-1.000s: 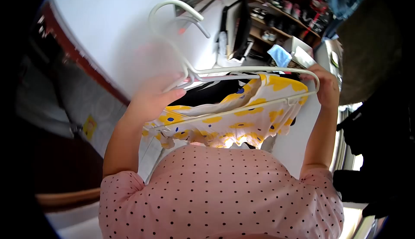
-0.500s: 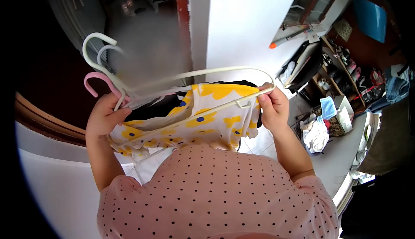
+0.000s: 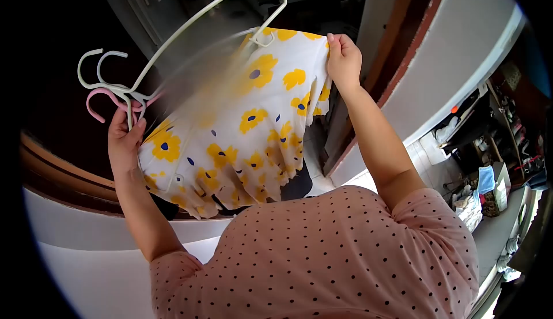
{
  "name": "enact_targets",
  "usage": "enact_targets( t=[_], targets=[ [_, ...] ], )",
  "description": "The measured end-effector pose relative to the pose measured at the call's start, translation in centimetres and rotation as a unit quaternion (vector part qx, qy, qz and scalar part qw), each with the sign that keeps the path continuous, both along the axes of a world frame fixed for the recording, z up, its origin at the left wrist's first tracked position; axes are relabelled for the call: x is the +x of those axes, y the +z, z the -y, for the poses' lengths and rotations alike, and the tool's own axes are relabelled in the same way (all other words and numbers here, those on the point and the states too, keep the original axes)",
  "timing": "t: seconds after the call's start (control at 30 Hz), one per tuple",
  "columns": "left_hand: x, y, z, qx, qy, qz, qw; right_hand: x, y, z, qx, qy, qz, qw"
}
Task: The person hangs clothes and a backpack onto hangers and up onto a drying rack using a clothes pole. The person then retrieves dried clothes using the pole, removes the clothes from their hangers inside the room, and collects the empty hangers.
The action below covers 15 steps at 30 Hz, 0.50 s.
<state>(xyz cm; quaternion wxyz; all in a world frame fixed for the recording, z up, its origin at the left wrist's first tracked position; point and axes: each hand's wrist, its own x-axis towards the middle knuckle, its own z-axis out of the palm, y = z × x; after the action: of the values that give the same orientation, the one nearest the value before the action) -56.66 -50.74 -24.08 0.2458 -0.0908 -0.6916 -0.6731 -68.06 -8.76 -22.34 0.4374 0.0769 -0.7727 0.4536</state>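
Note:
My left hand (image 3: 124, 146) is closed around the necks of several plastic clothes hangers at the left. Among them are a cream hanger (image 3: 190, 28), a pink hanger (image 3: 95, 92) and a pale grey one whose hook (image 3: 109, 55) points up. A white garment with yellow flowers (image 3: 230, 140) hangs spread between my hands. My right hand (image 3: 344, 61) pinches its upper right edge. The cream hanger's right end stands above the cloth, apart from my right hand. Dark fabric (image 3: 298, 183) shows below the garment's hem. A hazy smear hides part of the hangers and cloth.
A doorway with a reddish-brown frame (image 3: 397, 54) stands ahead, beside a white wall (image 3: 461, 48). Shelves with shoes (image 3: 515, 123) and a pile of white cloth (image 3: 469, 209) are at the far right. A curved brown ledge (image 3: 69, 169) runs along the left.
My right hand has left the cream hanger's end and now grips the garment's edge, farther up. The garment is spread wider, and the hanger has tilted upward. The view has turned left.

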Motion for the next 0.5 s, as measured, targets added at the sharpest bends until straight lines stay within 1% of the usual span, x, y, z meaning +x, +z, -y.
enact_targets(
  t=[0.07, 0.1, 0.13, 0.17, 0.2, 0.23, 0.3, 0.33, 0.37, 0.4, 0.43, 0.47, 0.5],
  targets=[
    [-1.5, -0.2, 0.8, 0.003, 0.03, 0.002, 1.0, -4.4, -2.3, 0.3, 0.009, -0.018, 0.03, 0.999],
    [-2.0, -0.1, 1.4, -0.006, 0.039, 0.001, 0.999, -5.9, -3.1, 0.5, 0.02, -0.019, 0.027, 0.999],
    [-1.2, 0.6, -0.2, -0.019, 0.051, -0.003, 0.999, -6.0, -3.5, -1.2, 0.026, -0.017, 0.021, 0.999],
    [-1.3, 0.5, 0.0, -0.028, 0.059, -0.001, 0.998, -6.9, -4.3, -1.1, 0.038, -0.018, 0.019, 0.999],
    [-1.2, 0.8, -0.3, -0.037, 0.065, 0.013, 0.997, -7.3, -4.9, -1.1, 0.039, -0.011, 0.052, 0.998],
    [-0.9, 1.8, -1.0, -0.047, 0.067, 0.009, 0.997, -7.9, -5.1, -0.9, 0.007, 0.013, 0.051, 0.999],
    [-0.8, 2.1, -1.5, -0.062, 0.073, -0.009, 0.995, -10.2, -7.1, 1.4, -0.051, 0.064, 0.039, 0.996],
    [-0.2, 2.5, -1.3, -0.095, 0.055, 0.01, 0.994, -10.7, -6.7, 3.7, -0.115, 0.13, 0.047, 0.984],
    [0.2, 2.4, -1.5, -0.112, 0.07, -0.011, 0.991, -11.0, -6.7, 5.9, -0.11, 0.174, 0.049, 0.977],
    [0.6, 2.7, -1.9, -0.12, 0.084, 0.003, 0.989, -9.7, -5.7, 8.3, -0.168, 0.259, 0.057, 0.95],
    [1.0, 3.0, -2.2, -0.128, 0.093, 0.015, 0.987, -7.4, -4.1, 10.0, -0.143, 0.282, 0.037, 0.948],
    [1.1, 3.2, -2.3, -0.133, 0.1, 0.037, 0.985, -5.5, -3.7, 11.4, 0.037, 0.161, -0.128, 0.978],
    [0.6, 2.8, -1.7, -0.159, 0.075, -0.001, 0.984, -3.6, -3.1, 12.4, 0.071, 0.135, -0.114, 0.982]
  ],
)
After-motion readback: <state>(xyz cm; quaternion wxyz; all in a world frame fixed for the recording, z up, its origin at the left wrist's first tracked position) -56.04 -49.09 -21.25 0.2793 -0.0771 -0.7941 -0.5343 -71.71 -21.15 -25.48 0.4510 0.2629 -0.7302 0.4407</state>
